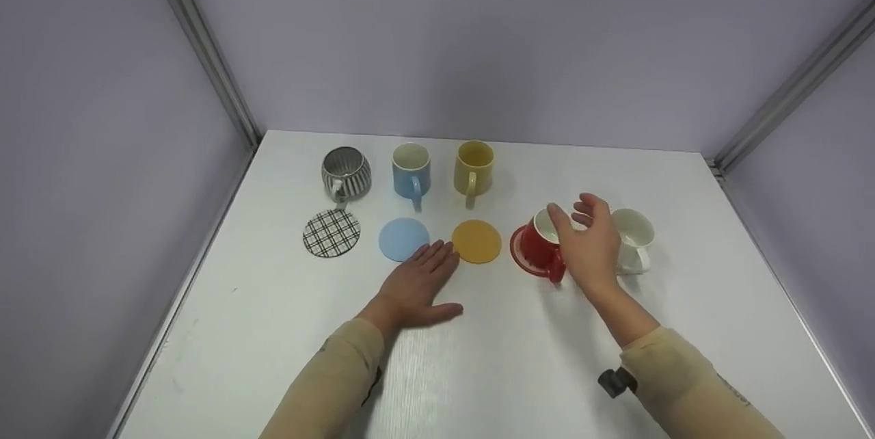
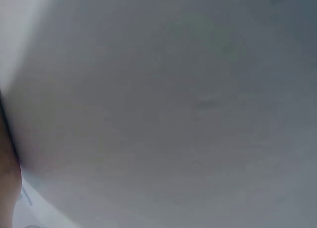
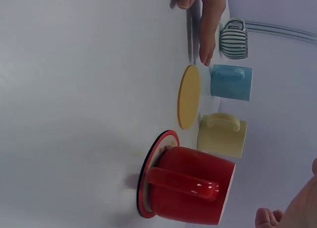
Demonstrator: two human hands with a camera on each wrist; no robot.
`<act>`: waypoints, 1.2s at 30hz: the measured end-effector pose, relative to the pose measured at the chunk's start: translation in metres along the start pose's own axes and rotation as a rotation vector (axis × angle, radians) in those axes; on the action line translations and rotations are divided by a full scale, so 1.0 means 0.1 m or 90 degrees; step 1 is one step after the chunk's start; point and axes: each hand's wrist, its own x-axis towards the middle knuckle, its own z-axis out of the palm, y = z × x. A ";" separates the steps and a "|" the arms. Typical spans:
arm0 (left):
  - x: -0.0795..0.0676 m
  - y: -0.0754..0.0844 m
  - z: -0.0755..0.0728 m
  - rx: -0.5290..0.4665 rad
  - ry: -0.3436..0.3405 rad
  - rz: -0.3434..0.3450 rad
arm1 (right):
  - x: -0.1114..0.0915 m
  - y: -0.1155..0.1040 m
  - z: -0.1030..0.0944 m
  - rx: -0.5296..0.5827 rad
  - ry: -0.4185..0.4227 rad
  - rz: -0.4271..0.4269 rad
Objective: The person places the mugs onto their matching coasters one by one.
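Observation:
My left hand (image 1: pixel 420 288) lies on the table with its fingers straight, fingertips at the edges of the blue coaster (image 1: pixel 403 237) and the yellow coaster (image 1: pixel 476 241). A red mug (image 3: pixel 193 183) stands upright on a red-rimmed coaster (image 3: pixel 143 198). Above and right of that mug is my right hand (image 1: pixel 589 244), its thumb and fingers apart and holding nothing; the right wrist view shows a gap between its fingers (image 3: pixel 267 217) and the mug. Beyond it stands a white mug (image 1: pixel 632 230), partly behind the hand. Only bare tabletop and a strip of skin show in the left wrist view.
Along the back stand a grey striped mug (image 1: pixel 347 176), a blue mug (image 1: pixel 411 176) and a yellow mug (image 1: pixel 474 172). A black-and-white checked coaster (image 1: pixel 331 233) lies before the striped mug. Pale panels (image 1: pixel 465 49) wall the white table (image 1: pixel 472 370) at the back and sides.

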 end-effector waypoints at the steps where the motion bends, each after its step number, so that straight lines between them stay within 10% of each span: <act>1: 0.00 0.00 0.00 0.004 -0.005 0.000 | 0.02 -0.04 0.03 0.003 -0.003 0.000; 36: 0.07 -0.02 0.05 0.017 -0.033 0.018 | 0.22 -0.40 1.09 0.018 -0.154 0.081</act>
